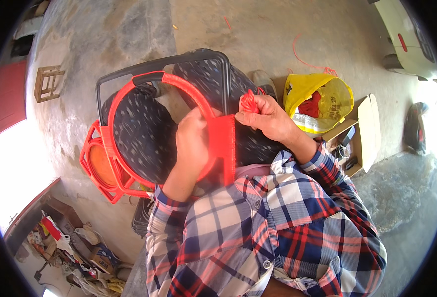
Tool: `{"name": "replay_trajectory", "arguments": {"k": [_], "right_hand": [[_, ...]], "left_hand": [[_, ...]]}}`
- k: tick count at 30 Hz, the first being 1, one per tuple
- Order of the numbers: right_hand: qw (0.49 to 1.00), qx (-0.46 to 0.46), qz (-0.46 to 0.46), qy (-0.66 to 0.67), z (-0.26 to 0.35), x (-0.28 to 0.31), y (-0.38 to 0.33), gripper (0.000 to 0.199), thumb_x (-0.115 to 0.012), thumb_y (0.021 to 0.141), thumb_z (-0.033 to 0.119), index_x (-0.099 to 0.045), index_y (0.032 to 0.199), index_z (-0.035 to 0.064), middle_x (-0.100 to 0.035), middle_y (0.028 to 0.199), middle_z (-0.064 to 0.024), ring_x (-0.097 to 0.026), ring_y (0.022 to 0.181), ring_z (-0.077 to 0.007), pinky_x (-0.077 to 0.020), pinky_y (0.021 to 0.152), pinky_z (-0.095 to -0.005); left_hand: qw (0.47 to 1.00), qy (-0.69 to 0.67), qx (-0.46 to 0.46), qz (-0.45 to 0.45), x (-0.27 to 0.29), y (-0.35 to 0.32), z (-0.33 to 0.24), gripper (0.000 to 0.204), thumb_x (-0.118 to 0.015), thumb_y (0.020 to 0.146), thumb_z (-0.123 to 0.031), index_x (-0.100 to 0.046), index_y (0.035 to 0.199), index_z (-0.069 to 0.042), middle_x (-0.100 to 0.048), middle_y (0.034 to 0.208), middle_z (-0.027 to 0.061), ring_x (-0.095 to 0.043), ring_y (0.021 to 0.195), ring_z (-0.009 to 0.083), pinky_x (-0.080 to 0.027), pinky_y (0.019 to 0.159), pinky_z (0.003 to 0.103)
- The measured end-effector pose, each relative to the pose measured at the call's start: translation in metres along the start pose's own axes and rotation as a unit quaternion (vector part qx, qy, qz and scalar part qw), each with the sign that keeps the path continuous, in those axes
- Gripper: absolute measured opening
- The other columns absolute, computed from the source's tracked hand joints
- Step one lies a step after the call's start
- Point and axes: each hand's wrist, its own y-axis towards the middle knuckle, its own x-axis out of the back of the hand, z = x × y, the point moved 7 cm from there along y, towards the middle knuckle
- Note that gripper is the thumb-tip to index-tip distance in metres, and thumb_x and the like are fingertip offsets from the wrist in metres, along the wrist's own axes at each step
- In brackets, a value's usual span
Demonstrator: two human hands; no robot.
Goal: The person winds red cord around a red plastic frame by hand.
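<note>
Closest to the camera is the plaid shirt sleeve, checked red, blue and white, covering both forearms. Just past the cuffs, the left hand is wrapped around the red woven band on the round frame, fingers curled over its edge, so it's closed on the frame. The right hand, just right of that band, is pinched tight on a bunched end of red plastic cord, sticking up out of the fist.

The frame is a black metal hoop-and-loop thing, tilted, partly wrapped in red cord, with a dark speckled cushion-like fabric showing through it. Tucked behind the frame's lower left side is an orange-red plastic stool or crate, touching it.

Right of the frame, beyond the right hand, sits a yellow bag with red stuff inside, next to an open cardboard box. Farther out, left of the frame, a small wooden frame lies on the concrete floor.
</note>
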Motion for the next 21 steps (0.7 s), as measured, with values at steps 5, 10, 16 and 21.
{"name": "replay_trajectory", "arguments": {"k": [5,10,16,21], "right_hand": [[0.997,-0.056,-0.041,0.023,-0.01,0.009,-0.004,0.019,-0.063,0.091,0.015,-0.054,0.075,0.0102,-0.052,0.068,0.0075,-0.044,0.061,-0.0013,-0.0331,0.054,-0.0198],[0.995,-0.054,-0.046,0.075,0.005,0.0,-0.01,0.017,-0.062,0.092,0.015,-0.056,0.078,0.0098,-0.054,0.068,0.0075,-0.044,0.06,-0.0011,-0.0339,0.054,-0.0196],[0.998,-0.051,-0.027,0.013,0.012,0.007,-0.011,0.016,-0.063,0.092,0.016,-0.056,0.078,0.0105,-0.049,0.067,0.0093,-0.041,0.059,-0.0005,-0.0319,0.052,-0.0201],[0.992,-0.096,-0.057,0.054,0.01,0.027,-0.008,0.017,-0.064,0.09,0.017,-0.054,0.08,0.0087,-0.041,0.061,0.007,-0.034,0.051,-0.0025,-0.0251,0.046,-0.0208]], "left_hand": [[0.988,-0.155,0.008,-0.009,-0.012,-0.001,0.0,0.039,-0.042,0.082,-0.015,-0.053,0.113,0.007,-0.06,0.105,0.0225,-0.063,0.097,0.0306,-0.055,0.082,0.044],[0.987,-0.133,0.05,0.07,-0.029,-0.012,-0.002,0.037,-0.048,0.085,-0.011,-0.05,0.118,0.006,-0.061,0.105,0.0256,-0.064,0.096,0.0353,-0.056,0.078,0.049],[0.987,-0.131,0.015,0.091,-0.036,-0.013,-0.012,0.034,-0.052,0.087,-0.009,-0.048,0.118,0.006,-0.063,0.099,0.0249,-0.066,0.088,0.0356,-0.058,0.074,0.049],[0.989,-0.13,0.018,0.068,-0.034,-0.015,-0.015,0.03,-0.05,0.089,-0.007,-0.049,0.116,0.005,-0.064,0.097,0.0225,-0.067,0.084,0.0343,-0.058,0.074,0.046]]}}
